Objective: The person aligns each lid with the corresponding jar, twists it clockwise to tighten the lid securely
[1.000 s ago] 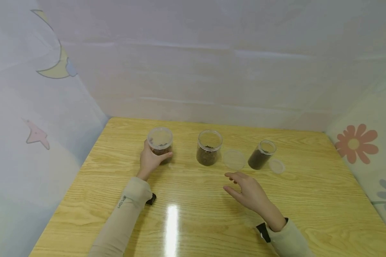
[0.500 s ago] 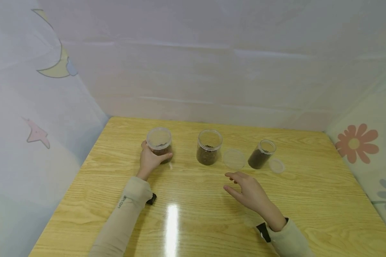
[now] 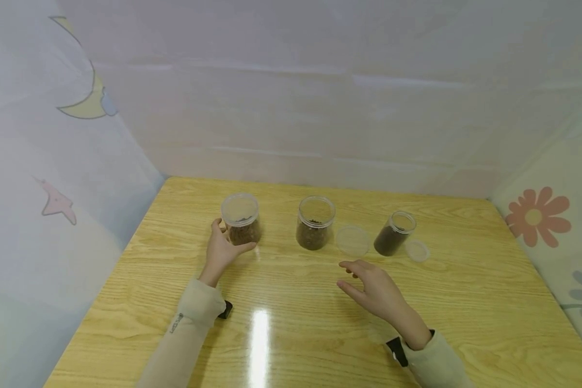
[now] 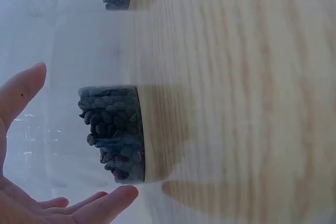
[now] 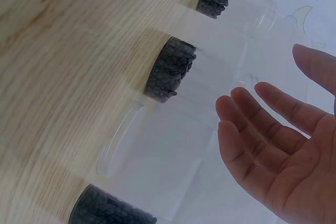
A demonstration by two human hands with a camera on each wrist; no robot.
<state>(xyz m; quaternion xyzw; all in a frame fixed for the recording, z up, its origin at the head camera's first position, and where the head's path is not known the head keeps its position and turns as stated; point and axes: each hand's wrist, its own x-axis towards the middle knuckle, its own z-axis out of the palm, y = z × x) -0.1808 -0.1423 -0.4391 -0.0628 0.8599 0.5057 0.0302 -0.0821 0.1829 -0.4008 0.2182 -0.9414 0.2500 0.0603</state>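
My left hand [image 3: 221, 251] is beside the left clear jar [image 3: 244, 234], which is partly filled with dark beans [image 4: 113, 124]. Its fingers and thumb spread around the near side of the jar, with a gap visible in the left wrist view. The top of this jar looks covered by a clear lid [image 3: 240, 206]. My right hand [image 3: 375, 288] hovers over the table with loosely bent fingers, holding nothing. Nearest to it lies a flat clear lid [image 3: 352, 241]. A middle jar [image 3: 314, 231] with an uncovered top also contains dark beans [image 5: 170, 70].
A narrower jar [image 3: 390, 241] with dark contents stands at the right, beside a small clear lid [image 3: 417, 251]. The jars stand in a row on the wooden table [image 3: 300, 318]. Behind the table hangs a pale backdrop [image 3: 300, 118].
My left hand has loosened from the left jar and drawn back slightly toward me and to the left. The jar stays in place. My right hand has not visibly moved.
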